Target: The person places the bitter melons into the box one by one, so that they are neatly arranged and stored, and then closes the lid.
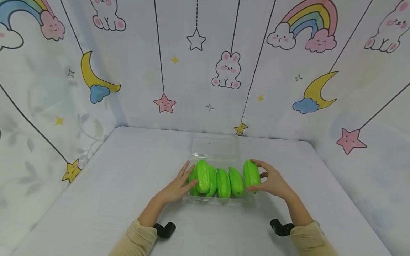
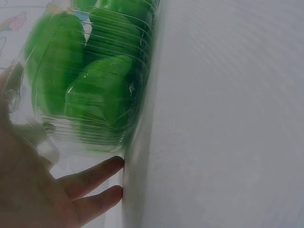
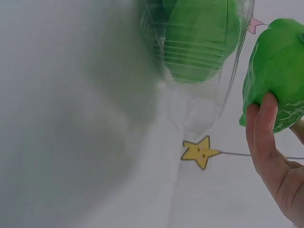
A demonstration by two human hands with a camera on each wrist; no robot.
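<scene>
A clear plastic box (image 1: 217, 201) with its lid (image 1: 214, 146) folded back holds several bright green, glossy, long ridged pieces (image 1: 223, 183) that look like vegetables or fruit. One such piece (image 1: 202, 176) lies on top of others at the left end. My left hand (image 1: 174, 189) is at the box's left end, fingers spread and fairly straight, fingertips right by the leftmost pieces. At the right end, my right hand (image 1: 272, 179) pinches a green piece (image 1: 251, 174) between thumb and fingers. In the right wrist view, this held piece (image 3: 280, 71) is raised above the box's rim.
The box stands on a white-covered table (image 1: 144, 153). Behind and beside the table hangs a white cloth (image 1: 137, 71) printed with rainbows, moons, stars and rabbits. A black wrist device (image 1: 164, 230) sits by the left sleeve, another (image 1: 282, 227) by the right sleeve.
</scene>
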